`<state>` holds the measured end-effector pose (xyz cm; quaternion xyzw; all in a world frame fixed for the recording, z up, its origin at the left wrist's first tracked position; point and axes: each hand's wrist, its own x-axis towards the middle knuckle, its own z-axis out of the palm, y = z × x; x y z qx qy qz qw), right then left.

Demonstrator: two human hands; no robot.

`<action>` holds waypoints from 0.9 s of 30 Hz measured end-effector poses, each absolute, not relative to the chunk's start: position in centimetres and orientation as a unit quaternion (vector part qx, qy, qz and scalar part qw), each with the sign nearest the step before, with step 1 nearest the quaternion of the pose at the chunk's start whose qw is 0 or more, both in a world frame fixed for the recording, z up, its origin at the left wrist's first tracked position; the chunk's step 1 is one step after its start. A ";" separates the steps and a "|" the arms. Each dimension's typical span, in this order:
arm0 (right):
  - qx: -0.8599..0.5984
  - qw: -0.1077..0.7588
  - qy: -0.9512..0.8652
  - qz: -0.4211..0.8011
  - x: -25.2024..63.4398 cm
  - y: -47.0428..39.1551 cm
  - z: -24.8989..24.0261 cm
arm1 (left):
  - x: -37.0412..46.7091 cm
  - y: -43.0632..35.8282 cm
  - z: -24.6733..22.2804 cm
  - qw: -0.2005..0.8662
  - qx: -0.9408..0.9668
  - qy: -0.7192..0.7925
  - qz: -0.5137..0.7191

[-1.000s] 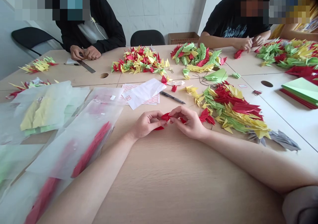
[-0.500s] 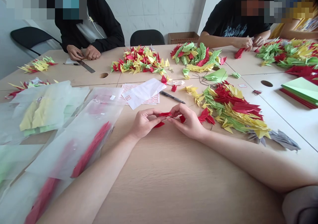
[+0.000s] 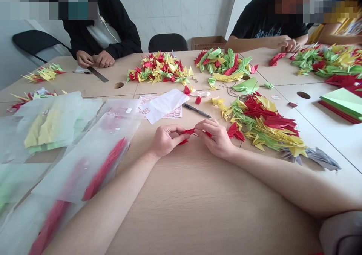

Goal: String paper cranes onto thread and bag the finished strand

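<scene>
Between the thumb and fingers of my left hand (image 3: 167,140) is a red folded paper crane (image 3: 188,131); more red paper shows below those fingertips. My right hand (image 3: 214,137) is closed close beside it, pinching a thin dark thread (image 3: 195,135) that runs to the crane. Another bit of red paper (image 3: 208,134) shows at the right hand's fingers, partly hidden. To the right of that hand lies a loose red crane (image 3: 236,131), next to a long strung bundle of red, yellow, green and grey cranes (image 3: 268,123).
A black pen (image 3: 196,110) and white paper (image 3: 165,106) lie ahead. Plastic sleeves (image 3: 104,134) with folded paper cover the left side. Crane piles (image 3: 158,68) stand farther back. A green paper stack (image 3: 343,102) is at right. Two people's hands (image 3: 104,59) (image 3: 288,44) work across the table.
My right hand's fingers have shifted slightly right and curled more, widening the gap to the left hand. Across the table, the right-hand person's hands have moved off a red piece, now lying down.
</scene>
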<state>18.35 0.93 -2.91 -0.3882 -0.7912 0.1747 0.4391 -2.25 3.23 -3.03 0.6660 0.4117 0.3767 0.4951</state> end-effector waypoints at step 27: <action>-0.390 0.440 -0.792 0.163 18.2 1.1 -3.3 | -2.0 2.7 -2.5 0.554 0.655 0.368 0.357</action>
